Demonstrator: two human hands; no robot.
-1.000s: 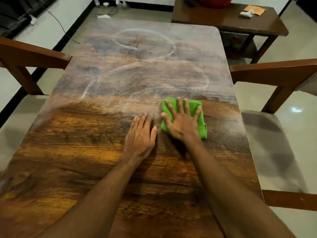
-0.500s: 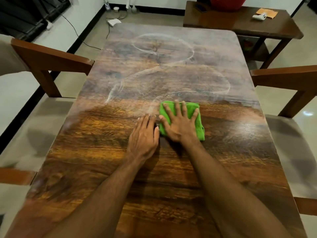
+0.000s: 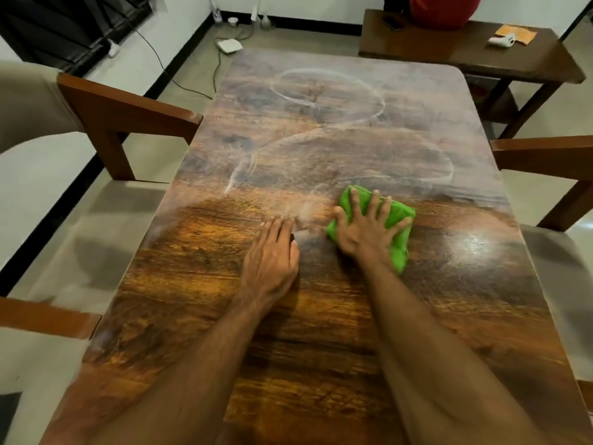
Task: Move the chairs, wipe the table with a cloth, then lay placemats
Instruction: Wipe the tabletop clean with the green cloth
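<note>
**Wiping the middle of the table, cloth now drawn away from the resting hand**

The right hand point(image 3: 369, 232) presses flat, fingers spread wide, on the crumpled bright green cloth point(image 3: 399, 248), which lies on the dark wood-grain table point(image 3: 321, 332) about midway along it. Half a second ago the cloth's edge lay against the left hand; now a strip of bare wood shows between them, and the cloth sits turned, its far corner angled to the left. The left hand point(image 3: 272, 255) stays palm down on the wood with fingers straight and together, holding nothing.

Beyond the hands, the far half of the table wears a pale dusty film with looping streaks point(image 3: 333, 123); the near half shows glossy.

A brown wooden chair with a grey seat point(image 3: 128, 110) stands tight against the left edge, and a matching wooden chair point(image 3: 545, 152) stands at the right edge. Past the far right corner is a dark wooden side table point(image 3: 449, 49) carrying a red rounded object point(image 3: 446, 11), an orange paper point(image 3: 518, 33) and a small white item point(image 3: 502, 40). A white box with a cable point(image 3: 228, 45) lies on the floor.
</note>
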